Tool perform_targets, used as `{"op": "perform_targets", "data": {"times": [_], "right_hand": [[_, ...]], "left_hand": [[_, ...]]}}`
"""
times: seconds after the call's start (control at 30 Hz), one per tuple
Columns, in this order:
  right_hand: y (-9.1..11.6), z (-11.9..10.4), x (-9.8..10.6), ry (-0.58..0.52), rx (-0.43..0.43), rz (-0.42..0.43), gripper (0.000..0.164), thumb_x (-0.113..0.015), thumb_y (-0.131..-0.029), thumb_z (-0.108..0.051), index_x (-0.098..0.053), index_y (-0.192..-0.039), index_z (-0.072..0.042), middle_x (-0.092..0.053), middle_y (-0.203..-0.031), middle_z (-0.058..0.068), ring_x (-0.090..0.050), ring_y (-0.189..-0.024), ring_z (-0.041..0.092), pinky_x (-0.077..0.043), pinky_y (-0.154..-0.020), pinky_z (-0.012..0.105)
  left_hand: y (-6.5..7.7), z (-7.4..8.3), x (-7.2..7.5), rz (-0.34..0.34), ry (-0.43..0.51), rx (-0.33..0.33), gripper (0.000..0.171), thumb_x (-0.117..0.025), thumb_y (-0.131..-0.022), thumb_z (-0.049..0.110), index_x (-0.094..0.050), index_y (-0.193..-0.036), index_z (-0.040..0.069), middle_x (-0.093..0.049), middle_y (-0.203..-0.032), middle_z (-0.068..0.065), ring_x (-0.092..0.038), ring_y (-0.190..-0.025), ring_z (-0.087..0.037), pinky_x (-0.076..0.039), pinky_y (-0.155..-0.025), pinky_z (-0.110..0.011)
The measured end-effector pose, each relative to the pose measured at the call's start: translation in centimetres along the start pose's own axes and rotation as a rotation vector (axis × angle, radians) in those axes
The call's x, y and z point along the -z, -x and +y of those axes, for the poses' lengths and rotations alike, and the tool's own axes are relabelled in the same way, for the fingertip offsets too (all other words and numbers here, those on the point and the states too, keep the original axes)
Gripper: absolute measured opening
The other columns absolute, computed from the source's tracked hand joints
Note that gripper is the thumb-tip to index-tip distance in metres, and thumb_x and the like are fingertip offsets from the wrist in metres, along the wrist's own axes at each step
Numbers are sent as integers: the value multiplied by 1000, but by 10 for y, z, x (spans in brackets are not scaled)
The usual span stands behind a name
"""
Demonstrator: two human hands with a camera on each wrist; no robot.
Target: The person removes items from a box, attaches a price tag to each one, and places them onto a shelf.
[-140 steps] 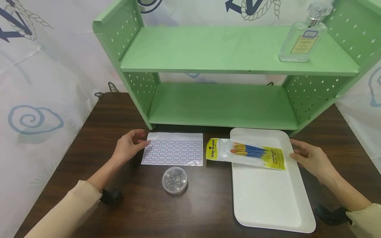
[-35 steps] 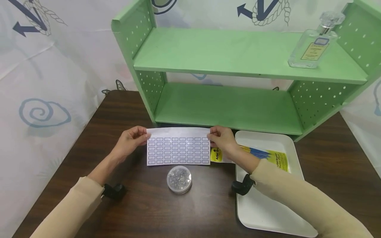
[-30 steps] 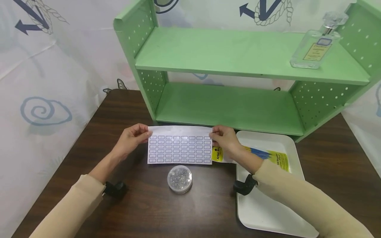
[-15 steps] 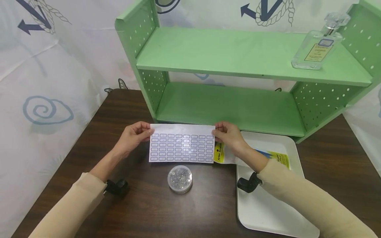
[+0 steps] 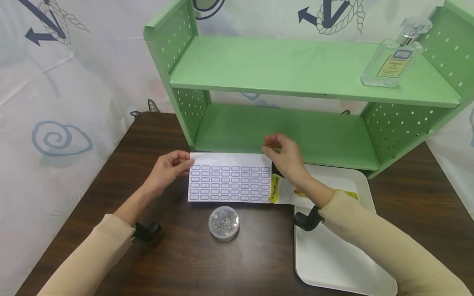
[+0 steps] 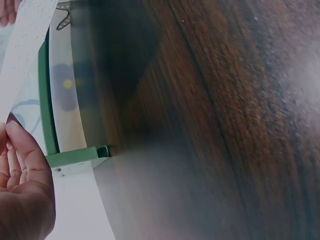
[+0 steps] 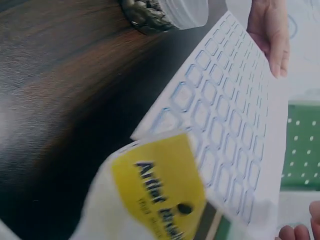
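Note:
A white sheet of small blue-bordered label stickers (image 5: 230, 179) is held slightly off the table. My left hand (image 5: 166, 170) pinches its upper left corner between thumb and fingers. Beyond the upper right corner, my right hand (image 5: 286, 158) hovers in front of the green shelf, apart from the sheet, its fingers loosely bent and holding nothing. In the right wrist view, its fingertips (image 7: 295, 232) show at the lower right edge. Below the sheet stands a round clear jar (image 5: 224, 223) of small shiny pieces. The yellow-ended Artist Brushes packet (image 5: 284, 191) lies partly beneath my right forearm.
A white tray (image 5: 333, 257) lies on the right of the dark wooden table (image 5: 177, 263), under part of the packet and my right arm. The green two-tier shelf (image 5: 281, 65) stands behind, with a glass perfume bottle (image 5: 390, 63) at its upper right.
My right hand came from beside the tray to grip the sheet's right corner, then let go and rose toward the shelf. The sheet was lifted and shifted slightly right, still in my left hand.

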State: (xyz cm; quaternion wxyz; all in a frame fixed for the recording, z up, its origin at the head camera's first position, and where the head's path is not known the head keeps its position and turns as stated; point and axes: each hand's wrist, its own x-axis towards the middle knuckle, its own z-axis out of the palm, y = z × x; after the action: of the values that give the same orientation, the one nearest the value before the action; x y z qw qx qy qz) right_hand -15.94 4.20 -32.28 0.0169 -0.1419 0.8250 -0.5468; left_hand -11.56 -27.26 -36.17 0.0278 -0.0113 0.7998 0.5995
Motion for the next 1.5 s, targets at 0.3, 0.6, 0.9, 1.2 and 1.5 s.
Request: {"op": "perform_targets", "data": {"times": [0.3, 0.6, 0.9, 1.2, 1.5], "right_hand": [[-4, -26, -39, 43, 192, -94, 24, -66, -85, -1, -61, -108, 3, -62, -112, 16, -59, -108, 27, -48, -95, 30], [-1, -37, -68, 115, 289, -111, 20, -70, -82, -5, -66, -102, -4, -64, -105, 8, -58, -100, 20, -47, -91, 31], [-2, -37, -81, 165, 310, -177, 21, -71, -81, -6, -66, -101, -8, -62, -112, 6, -53, -112, 20, -42, -99, 34], [-6, -40, -90, 224, 268, -268, 21, -73, -81, -10, -66, -100, -10, -62, -116, 5, -50, -117, 21, -38, -102, 39], [-5, -36, -98, 257, 247, -254, 19, -73, -80, -10, -66, -97, -12, -61, -118, 7, -50, -116, 23, -39, -100, 39]], "left_hand": [[-2, 7, -7, 3, 10, 23, 28, -63, -91, 15, -56, -107, -6, -65, -80, 11, -60, -74, -3, -53, -69, -18], [-3, 15, -14, -22, 33, 16, 29, -62, -91, 14, -56, -108, -8, -65, -81, 10, -61, -74, -3, -54, -70, -21], [-3, 18, -17, -37, 27, 16, 30, -61, -91, 11, -55, -110, -11, -64, -81, 8, -62, -75, -3, -55, -72, -22], [-1, 22, -20, -50, 28, 5, 28, -59, -92, 8, -55, -112, -11, -65, -85, 6, -63, -75, -4, -55, -73, -25], [-1, 23, -24, -59, 83, 35, 31, -57, -94, 9, -53, -115, -13, -65, -83, 12, -61, -73, -2, -54, -69, -19]]}}
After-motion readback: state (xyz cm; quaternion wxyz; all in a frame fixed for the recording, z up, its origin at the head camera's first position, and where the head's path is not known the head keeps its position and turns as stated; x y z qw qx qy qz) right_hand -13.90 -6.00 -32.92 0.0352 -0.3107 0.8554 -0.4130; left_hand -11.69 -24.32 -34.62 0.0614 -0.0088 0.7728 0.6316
